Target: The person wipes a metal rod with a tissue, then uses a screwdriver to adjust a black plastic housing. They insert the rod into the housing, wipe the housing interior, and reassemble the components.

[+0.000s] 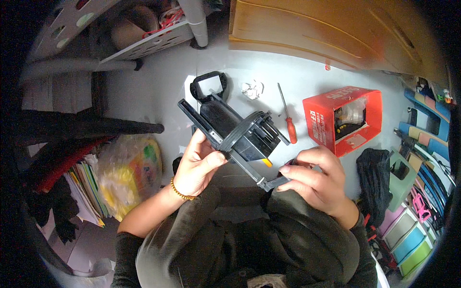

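A black plastic device (222, 118) with a long side bar, a ribbed round collar and a small orange tab (267, 162) is held tilted above my knees. My left hand (200, 161) is closed on its side bar, the thumb pressed near the collar. At the bar's lower right end, my right hand (319, 178) pinches a small black end piece (276, 182). Whether that piece is joined to the bar, I cannot tell. Just beyond the device, a black loop-shaped part (196, 91) with a pale centre is partly overlapped by it.
On the pale floor lie a red-handled screwdriver (290, 126) and crumpled white paper (252, 89). A red open box (322, 126) with things inside stands at right, beside a black plastic bag (373, 178). Papers and a clear bag (126, 173) flank my left; a brown panel (331, 29) spans the far side.
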### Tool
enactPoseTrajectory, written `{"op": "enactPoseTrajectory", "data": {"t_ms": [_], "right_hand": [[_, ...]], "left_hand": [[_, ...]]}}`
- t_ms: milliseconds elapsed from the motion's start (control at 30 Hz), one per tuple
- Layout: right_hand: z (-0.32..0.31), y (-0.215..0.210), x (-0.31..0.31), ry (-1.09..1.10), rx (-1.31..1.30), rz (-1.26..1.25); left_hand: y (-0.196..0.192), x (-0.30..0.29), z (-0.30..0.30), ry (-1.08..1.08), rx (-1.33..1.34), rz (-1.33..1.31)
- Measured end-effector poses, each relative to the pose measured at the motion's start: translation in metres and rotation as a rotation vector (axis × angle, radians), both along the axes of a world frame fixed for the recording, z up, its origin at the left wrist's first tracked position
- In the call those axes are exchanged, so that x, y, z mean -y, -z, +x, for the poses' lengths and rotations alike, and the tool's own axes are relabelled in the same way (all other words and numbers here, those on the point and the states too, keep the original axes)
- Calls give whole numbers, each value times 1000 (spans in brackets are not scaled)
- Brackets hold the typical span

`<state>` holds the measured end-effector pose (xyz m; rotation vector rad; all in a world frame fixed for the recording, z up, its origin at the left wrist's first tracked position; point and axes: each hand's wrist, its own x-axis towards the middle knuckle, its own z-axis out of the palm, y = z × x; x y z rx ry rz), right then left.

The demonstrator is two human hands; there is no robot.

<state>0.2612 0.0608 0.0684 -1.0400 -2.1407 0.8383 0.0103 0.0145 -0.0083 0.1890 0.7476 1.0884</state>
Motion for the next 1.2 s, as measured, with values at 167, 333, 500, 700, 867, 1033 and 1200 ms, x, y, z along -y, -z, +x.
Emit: {"op": "enactPoseTrajectory", "data": {"t_ms": [167,333,500,700,867,1033,1200], "right_hand": [[-2,-2,0,78,30,-2],[-4,0,0,111,51,-9],[-7,-1,-3,52,114,28],[-19,-6,-10,70,201,105],[-20,-8,-11,3,265,81],[-22,-5,-12,-13,247,54],[-23,1,-11,-17,191,69]], "left_hand": [[10,2,-2,-6,37,51],[5,0,4,-54,31,66],[5,1,2,30,-13,115],[2,0,9,101,-100,257],[5,2,13,99,-57,329],[2,0,19,53,7,372],[-3,-3,21,110,-8,386]]}}
